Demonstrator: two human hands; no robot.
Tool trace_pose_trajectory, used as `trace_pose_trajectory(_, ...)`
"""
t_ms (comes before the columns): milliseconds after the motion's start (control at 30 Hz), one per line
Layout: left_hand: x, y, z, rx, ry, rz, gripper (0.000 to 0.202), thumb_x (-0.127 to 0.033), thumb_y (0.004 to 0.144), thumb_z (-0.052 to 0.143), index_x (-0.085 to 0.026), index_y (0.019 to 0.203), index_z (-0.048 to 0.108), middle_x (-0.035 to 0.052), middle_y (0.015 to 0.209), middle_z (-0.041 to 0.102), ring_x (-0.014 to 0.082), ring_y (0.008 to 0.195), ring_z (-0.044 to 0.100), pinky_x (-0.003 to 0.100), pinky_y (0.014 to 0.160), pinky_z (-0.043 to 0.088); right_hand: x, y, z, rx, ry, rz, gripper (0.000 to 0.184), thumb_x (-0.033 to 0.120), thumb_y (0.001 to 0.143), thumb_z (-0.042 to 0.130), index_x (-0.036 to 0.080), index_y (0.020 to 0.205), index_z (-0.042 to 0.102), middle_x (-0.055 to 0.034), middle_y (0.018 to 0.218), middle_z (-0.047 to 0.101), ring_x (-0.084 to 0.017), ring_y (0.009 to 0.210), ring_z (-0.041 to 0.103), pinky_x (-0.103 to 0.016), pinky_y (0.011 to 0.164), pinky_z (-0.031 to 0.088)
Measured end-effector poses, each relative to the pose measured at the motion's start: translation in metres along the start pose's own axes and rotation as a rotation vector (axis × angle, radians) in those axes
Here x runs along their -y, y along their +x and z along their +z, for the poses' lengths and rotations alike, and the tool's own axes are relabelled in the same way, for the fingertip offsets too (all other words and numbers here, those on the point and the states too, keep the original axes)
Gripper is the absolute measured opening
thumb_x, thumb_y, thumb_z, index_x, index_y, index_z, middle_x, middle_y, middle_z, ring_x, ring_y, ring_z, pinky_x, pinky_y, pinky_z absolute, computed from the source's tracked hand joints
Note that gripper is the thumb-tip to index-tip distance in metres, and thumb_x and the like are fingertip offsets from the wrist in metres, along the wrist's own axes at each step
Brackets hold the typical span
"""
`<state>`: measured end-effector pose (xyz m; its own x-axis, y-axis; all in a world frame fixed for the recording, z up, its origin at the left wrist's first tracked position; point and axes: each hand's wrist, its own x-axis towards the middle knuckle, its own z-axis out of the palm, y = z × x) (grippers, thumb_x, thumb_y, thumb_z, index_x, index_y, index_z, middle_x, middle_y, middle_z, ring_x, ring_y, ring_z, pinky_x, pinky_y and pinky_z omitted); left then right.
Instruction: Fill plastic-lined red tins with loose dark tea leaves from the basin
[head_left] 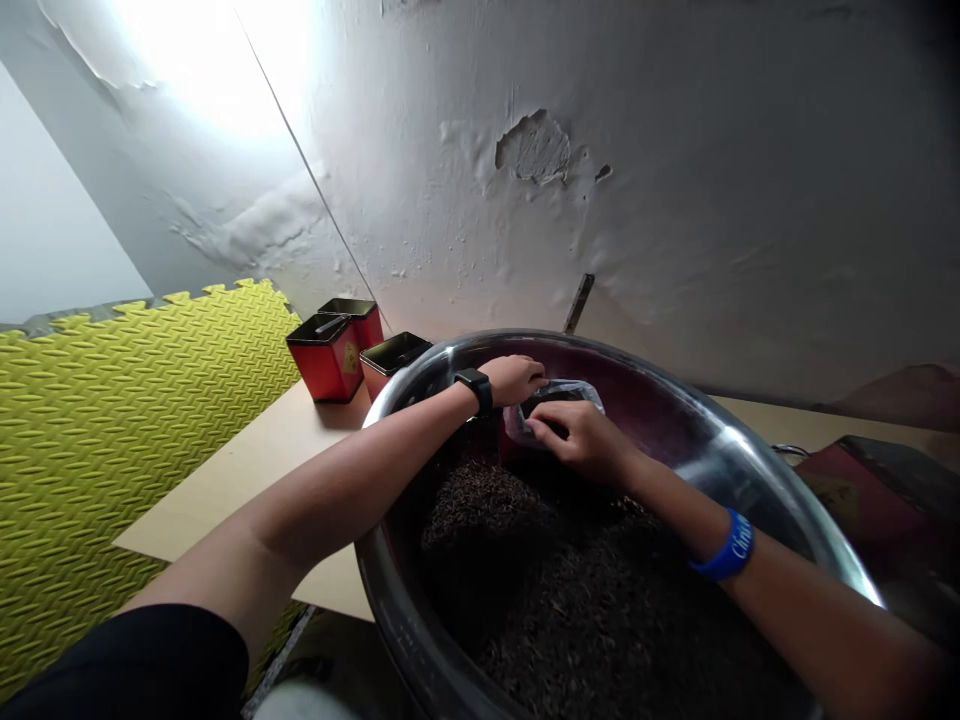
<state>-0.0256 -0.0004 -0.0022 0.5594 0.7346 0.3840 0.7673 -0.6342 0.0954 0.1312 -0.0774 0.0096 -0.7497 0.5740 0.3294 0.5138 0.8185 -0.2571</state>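
Note:
A large shiny metal bowl [750, 450] holds a heap of dark, dry shreds that look like loose tea leaves [592, 610]. Inside it, near the far wall, a red tin [514, 447] stands on the leaves with a clear plastic bag [577, 388] lining its mouth. My left hand [514, 380], below a black watch, is closed at the bag's left edge. On the near side of the rim, my right hand [581, 435] pinches the plastic between thumb and fingers. The tin's inside is mostly hidden by my hands and shadow.
Several open red tins [326, 360] stand on the light wooden table [247, 480] left of the bowl. A dark red box-like object [862, 490] lies at the right. Yellow foam matting [150, 400] is on the left; a peeling wall [637, 200] rises behind.

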Motion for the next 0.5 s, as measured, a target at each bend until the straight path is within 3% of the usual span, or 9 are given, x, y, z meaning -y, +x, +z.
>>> trace_pose_trajectory(167,-0.012,0.001,-0.005,0.005,0.300,0.114,0.023,-0.017,0.085,0.038,-0.014,0.088,0.060,0.0089,0.086,0.064,0.0188,0.074,0.060,0.027,0.060,0.039,0.018,-0.002,0.005,0.344,0.041,-0.107,0.023,0.028,0.083,0.042,0.017,0.084,0.062,-0.0052,0.080,0.063,-0.015,0.071,0.054,-0.025,0.065,0.037)
trace_pose_trajectory(300,-0.022,0.005,0.000,-0.031,0.397,0.157,0.025,-0.013,0.085,0.036,-0.011,0.082,0.061,0.0109,0.078,0.064,0.0207,0.073,0.061,0.028,0.060,0.039,0.011,-0.009,0.023,0.573,0.092,-0.061,0.026,0.034,0.081,0.046,0.019,0.094,0.062,-0.0046,0.089,0.064,-0.016,0.076,0.056,-0.025,0.067,0.039)
trace_pose_trajectory(500,-0.025,0.006,0.003,-0.052,0.435,0.166,0.025,-0.011,0.084,0.038,-0.011,0.076,0.062,0.0115,0.074,0.065,0.0202,0.072,0.061,0.028,0.060,0.038,0.005,-0.016,0.042,0.746,0.057,0.007,0.053,0.049,0.063,0.062,0.022,0.108,0.057,-0.0065,0.105,0.058,-0.021,0.089,0.054,-0.028,0.070,0.041)
